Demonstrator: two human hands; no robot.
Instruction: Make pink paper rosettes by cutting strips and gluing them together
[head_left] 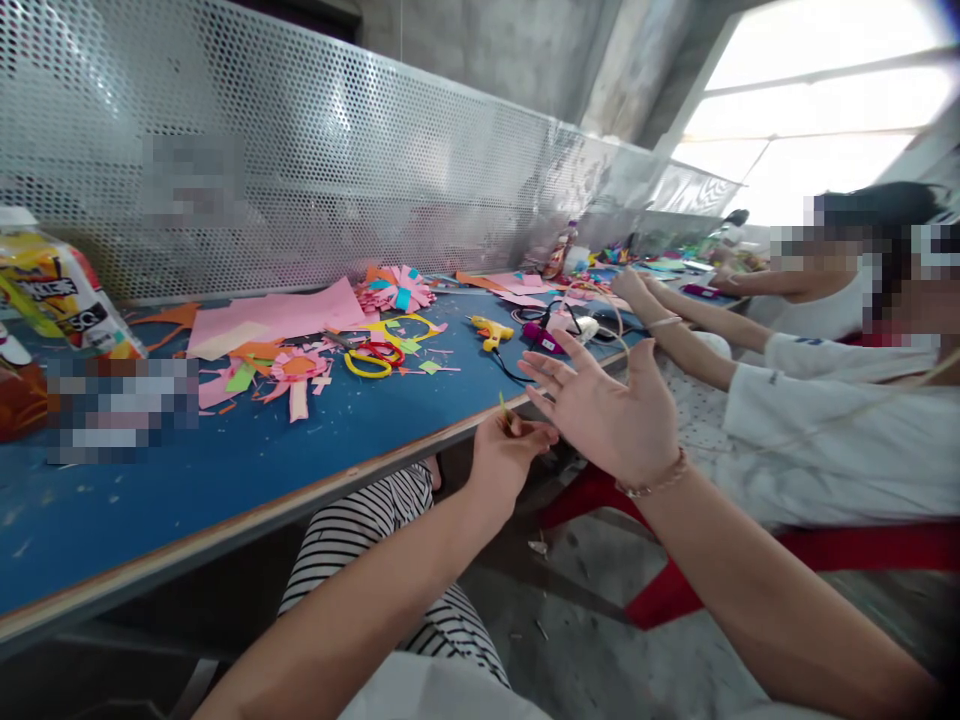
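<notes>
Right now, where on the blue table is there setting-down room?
On the blue table, between the scissors and wooden front edge, only specks show. Crowding runs along the perforated panel: pink paper, paper flowers, yellow glue gun.

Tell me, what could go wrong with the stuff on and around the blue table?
The left hand pinches a small green piece near the table edge, so it might drop. The open right hand looks close to the cord of the yellow glue gun and could snag it. The scissors lie among paper scraps, so someone reaching there might get poked.
</notes>
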